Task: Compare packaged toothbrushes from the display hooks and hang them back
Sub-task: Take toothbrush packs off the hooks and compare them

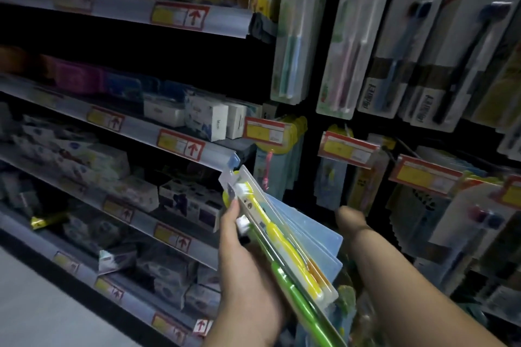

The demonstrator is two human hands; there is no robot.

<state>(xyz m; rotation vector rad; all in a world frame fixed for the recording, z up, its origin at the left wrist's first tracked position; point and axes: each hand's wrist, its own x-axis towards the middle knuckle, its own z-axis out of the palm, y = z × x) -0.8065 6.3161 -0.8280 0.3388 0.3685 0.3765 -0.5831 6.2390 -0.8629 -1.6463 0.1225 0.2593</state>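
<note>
My left hand (248, 276) is shut on a fanned bundle of toothbrush packs (307, 236), held tilted at the bottom centre. The front clear pack shows a yellow toothbrush (270, 222), with a green toothbrush (293, 290) along its lower edge and pale blue packs behind. My right hand (352, 220) reaches forward, just right of the bundle and apart from it, toward the lower hanging packs (363, 183). It is blurred and its fingers do not show. More toothbrush packs (293, 36) hang on the dark display above.
Red and yellow price tags (346, 149) stick out on the hook ends in front of the hanging packs. To the left run several shelves (180, 146) of boxed goods with price strips. Grey floor (42, 313) lies at the bottom left.
</note>
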